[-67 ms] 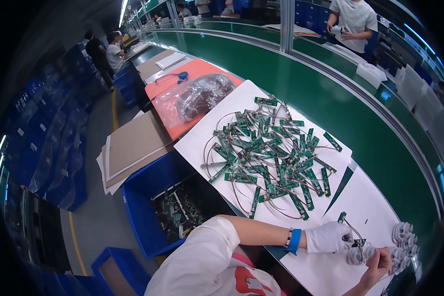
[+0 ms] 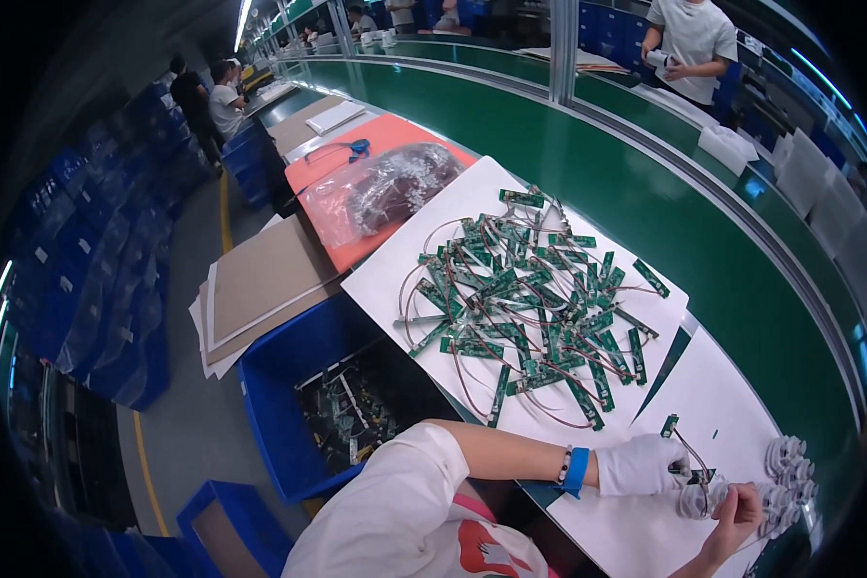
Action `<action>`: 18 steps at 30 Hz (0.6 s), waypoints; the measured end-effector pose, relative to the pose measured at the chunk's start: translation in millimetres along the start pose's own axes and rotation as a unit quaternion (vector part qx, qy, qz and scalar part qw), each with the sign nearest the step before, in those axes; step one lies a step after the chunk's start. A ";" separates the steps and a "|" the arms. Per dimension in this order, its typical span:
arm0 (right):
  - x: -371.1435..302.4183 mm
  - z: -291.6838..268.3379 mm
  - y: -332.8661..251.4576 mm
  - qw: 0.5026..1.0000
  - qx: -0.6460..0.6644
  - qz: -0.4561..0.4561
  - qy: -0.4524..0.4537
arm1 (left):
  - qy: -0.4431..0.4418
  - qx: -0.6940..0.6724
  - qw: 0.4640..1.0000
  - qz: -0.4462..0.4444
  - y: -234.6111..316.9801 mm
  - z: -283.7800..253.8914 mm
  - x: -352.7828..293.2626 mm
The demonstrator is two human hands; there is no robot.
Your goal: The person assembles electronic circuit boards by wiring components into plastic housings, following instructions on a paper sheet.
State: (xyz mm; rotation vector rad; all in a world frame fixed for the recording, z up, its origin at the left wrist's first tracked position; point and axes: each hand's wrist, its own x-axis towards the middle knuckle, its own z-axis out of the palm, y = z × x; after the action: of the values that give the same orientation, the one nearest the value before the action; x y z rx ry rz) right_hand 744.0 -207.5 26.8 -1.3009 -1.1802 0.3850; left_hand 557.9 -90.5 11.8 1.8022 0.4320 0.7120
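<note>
My left hand [image 2: 641,464], in a white glove, has its fingertips closed on a small green circuit board [image 2: 703,476]. Right under that board sits a white round plastic part [image 2: 693,502]. A thin brown wire [image 2: 688,443] loops from the board up to a smaller green board [image 2: 669,424] beside the glove. From the right, my bare right hand [image 2: 735,515] meets the round part, its fingers bent into a pinch. What lies between those fingers is too small to make out.
More white round parts [image 2: 788,472] are grouped past my right hand. Wired green circuit boards [image 2: 535,299] lie heaped on white sheets. A plastic bag [image 2: 400,188] rests on an orange mat [image 2: 332,249]; a blue bin [image 2: 270,424] with loose boards stands left of my arm.
</note>
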 end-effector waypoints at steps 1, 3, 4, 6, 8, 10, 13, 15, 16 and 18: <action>1.0 2.7 -1.7 1.000 0.000 -0.001 -0.001 | 0.004 0.016 1.000 0.011 2.3 -0.8 -0.9; 2.7 6.8 -3.9 0.999 -0.041 -0.017 -0.020 | 0.010 0.032 0.999 0.021 3.7 -2.4 -1.9; 2.9 7.7 -3.9 0.999 -0.042 -0.017 -0.021 | 0.015 0.032 0.999 0.026 3.6 -2.9 -2.2; 3.2 10.0 -3.8 0.996 -0.074 -0.026 -0.038 | 0.020 0.031 0.999 0.030 3.1 -4.1 -2.3; 4.1 13.5 -6.7 0.994 -0.090 -0.027 -0.048 | 0.030 0.044 0.998 0.038 1.2 -4.1 -2.2; 5.0 18.0 -11.1 0.993 -0.104 -0.028 -0.057 | 0.032 0.060 0.996 0.049 0.6 -4.2 -2.1; 4.1 23.6 -20.7 0.982 -0.152 -0.088 -0.067 | 0.031 0.060 0.997 0.048 7.6 -5.3 -4.3; 0.9 25.1 -29.4 0.992 -0.117 -0.004 -0.055 | 0.019 0.042 0.998 0.038 18.1 -6.3 -8.9; 1.8 26.5 -32.3 0.992 -0.122 0.000 -0.044 | 0.021 0.034 0.999 0.036 23.1 -7.8 -9.5; 1.3 27.6 -35.2 0.992 -0.110 -0.007 -0.063 | 0.008 0.022 0.999 0.036 28.2 -9.2 -10.3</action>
State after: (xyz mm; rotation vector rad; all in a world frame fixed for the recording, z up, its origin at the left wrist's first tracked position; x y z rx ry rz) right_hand 708.5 -202.4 53.6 -1.4730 -1.3681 0.3382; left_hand 542.6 -99.6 37.7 1.8614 0.3979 0.7731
